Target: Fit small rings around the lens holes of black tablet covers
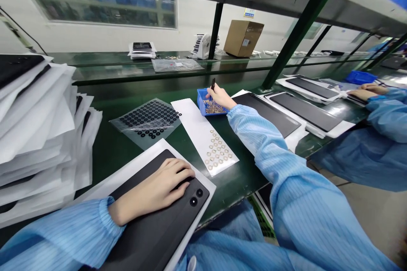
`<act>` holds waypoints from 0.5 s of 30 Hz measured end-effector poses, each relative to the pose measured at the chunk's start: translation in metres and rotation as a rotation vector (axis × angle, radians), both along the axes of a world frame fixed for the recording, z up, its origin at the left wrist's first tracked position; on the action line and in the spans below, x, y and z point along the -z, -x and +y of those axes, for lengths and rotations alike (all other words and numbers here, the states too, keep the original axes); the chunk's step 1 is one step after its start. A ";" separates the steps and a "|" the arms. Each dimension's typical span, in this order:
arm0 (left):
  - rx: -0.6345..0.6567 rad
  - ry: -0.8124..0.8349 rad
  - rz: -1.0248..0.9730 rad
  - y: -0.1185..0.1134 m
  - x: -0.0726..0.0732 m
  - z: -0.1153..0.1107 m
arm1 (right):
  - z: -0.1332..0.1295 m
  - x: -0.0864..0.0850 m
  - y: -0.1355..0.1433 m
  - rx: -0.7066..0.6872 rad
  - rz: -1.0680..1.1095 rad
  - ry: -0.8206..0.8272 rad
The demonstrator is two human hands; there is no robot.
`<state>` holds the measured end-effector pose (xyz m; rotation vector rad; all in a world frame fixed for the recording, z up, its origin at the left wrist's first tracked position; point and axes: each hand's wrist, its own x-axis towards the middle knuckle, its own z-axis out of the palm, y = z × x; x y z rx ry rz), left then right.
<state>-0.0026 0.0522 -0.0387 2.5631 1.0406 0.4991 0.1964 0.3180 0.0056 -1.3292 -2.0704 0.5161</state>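
Evidently pinched narrow around a dark stick (213, 81), the right hand (220, 96) is over the near blue tray (202, 107); the stick's lower end is hard to make out. That tray holds a loose heap of small tan pieces (216, 107). The left hand (165, 182) lies palm down, fingers slightly spread, on a black cover (149, 230), just beside two dark round lenses (196, 197) at its corner. The cover lies on white paper (208, 183) on the green surface (243, 178). Between tray and cover, a white strip (193, 125) carries rows of tan rings (218, 152) at its near end. Left of it, a clear plastic sheet (135, 135) bears many black rings (152, 112). Further right lie more black covers (270, 112) on white sheets, then a far blue tray (361, 77), contents unclear, near a co-worker's hands (370, 91). A tall stack of papers and covers (41, 135) stands at the far left. Behind, a brown cardboard box (243, 38) bears a pale label (245, 42), and a blue-and-yellow sign (249, 12) hangs on the wall, both too small to read.
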 end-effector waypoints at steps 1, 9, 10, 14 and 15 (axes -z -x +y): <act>-0.001 -0.005 0.000 0.000 -0.001 0.000 | -0.001 -0.003 -0.001 0.002 0.006 -0.004; -0.211 -0.070 0.046 0.001 0.002 0.001 | -0.057 -0.021 -0.002 -0.102 0.041 -0.060; -0.309 -0.086 0.058 0.005 0.004 0.004 | -0.072 -0.019 0.001 -0.163 0.029 -0.061; -0.678 -0.090 0.144 0.028 0.001 0.016 | -0.128 0.006 0.022 -0.512 -0.087 -0.012; -0.722 -0.069 0.169 0.033 -0.002 0.017 | -0.138 0.014 0.027 -0.559 -0.115 0.024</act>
